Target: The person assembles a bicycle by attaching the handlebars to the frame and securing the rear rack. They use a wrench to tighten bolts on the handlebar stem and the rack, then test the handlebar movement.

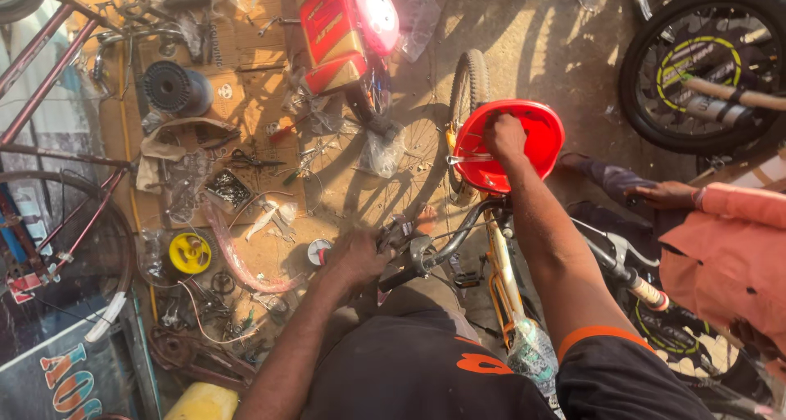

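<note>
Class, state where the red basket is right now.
In the head view, the red basket sits right of centre, above the bicycle handlebar, beside the front wheel, with the right hand inside it.

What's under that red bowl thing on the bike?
Under the red basket sits the bike's front wheel, only its top showing. The right hand reaches inside the basket. The rest of the wheel is covered.

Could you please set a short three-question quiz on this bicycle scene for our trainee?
1. True or false: the right hand is inside the red plastic basket.
2. What does the left hand grip? A) yellow spool B) handlebar C) scissors
3. Which wheel shows under the basket?

Key:
1. True.
2. B, the handlebar.
3. The bicycle's front wheel.
</note>
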